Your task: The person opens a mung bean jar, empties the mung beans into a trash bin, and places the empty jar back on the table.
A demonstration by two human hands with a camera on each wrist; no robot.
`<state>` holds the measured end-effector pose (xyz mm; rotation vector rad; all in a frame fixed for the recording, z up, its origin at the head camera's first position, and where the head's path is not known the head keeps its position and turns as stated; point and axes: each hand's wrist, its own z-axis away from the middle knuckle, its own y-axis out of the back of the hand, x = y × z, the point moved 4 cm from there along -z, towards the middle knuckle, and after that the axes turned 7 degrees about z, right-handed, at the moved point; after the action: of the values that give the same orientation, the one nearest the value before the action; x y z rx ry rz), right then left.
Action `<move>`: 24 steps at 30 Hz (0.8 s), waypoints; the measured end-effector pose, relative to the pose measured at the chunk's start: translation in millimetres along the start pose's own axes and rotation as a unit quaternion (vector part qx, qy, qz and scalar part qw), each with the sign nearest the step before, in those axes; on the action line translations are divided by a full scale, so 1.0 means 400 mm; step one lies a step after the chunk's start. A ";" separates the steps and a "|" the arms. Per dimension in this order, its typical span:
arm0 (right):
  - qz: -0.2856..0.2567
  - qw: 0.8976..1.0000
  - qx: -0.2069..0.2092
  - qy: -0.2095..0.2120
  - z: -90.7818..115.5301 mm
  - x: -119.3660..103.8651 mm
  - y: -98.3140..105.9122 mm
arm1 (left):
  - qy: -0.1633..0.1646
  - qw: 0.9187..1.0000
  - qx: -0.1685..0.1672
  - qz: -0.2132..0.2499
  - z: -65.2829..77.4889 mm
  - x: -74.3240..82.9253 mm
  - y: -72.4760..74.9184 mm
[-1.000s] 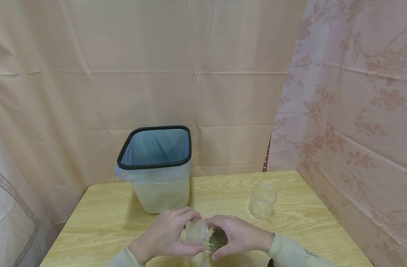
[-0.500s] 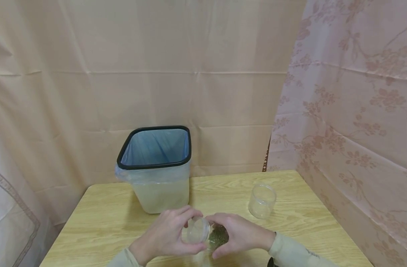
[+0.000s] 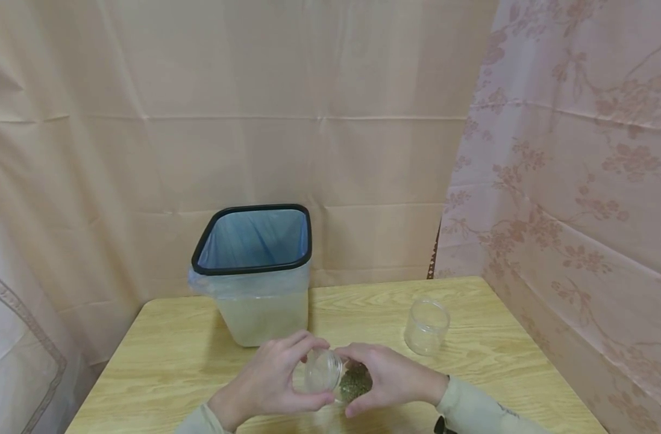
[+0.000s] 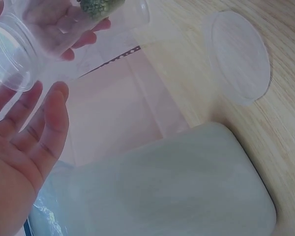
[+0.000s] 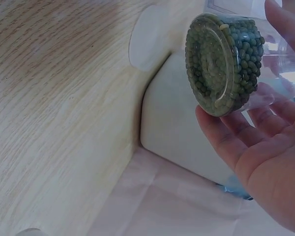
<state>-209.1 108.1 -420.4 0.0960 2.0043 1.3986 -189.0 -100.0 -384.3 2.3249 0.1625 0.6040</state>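
My left hand grips a clear jar with a ringed rim that faces right. Opposite it, my right hand holds another clear jar on its side, with small green mung beans in it. The jars lie end to end above the table; whether their rims touch is unclear. In the right wrist view the beans are packed against the jar's base, with my right fingers below. The left wrist view shows my left fingers curled by the left jar.
A bin with a black rim and bluish liner stands behind the hands, left of centre. A third clear jar stands on the wooden table at the right. A translucent disc lies on the table in the left wrist view.
Both hands have risen very slightly, with the jars staying end to end. The beans have shifted a little inside the right jar. The bin and third jar stay put.
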 end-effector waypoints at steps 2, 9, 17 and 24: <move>-0.002 1.000 0.002 -0.002 0.000 0.000 0.003 | 0.002 1.000 0.002 0.000 0.000 0.000 0.000; -0.010 1.000 0.001 -0.005 -0.003 -0.001 0.009 | 0.000 1.000 0.018 -0.004 0.004 -0.001 0.003; -0.005 1.000 0.007 -0.008 0.002 0.003 0.013 | 0.005 1.000 0.027 -0.013 0.012 -0.004 0.009; -0.004 1.000 0.009 -0.017 0.004 0.006 0.018 | 0.022 0.999 0.026 -0.023 0.015 -0.007 0.012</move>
<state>-212.2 113.5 -415.6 0.1196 1.9868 1.3662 -188.9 -108.2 -385.8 2.3529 0.2538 0.6345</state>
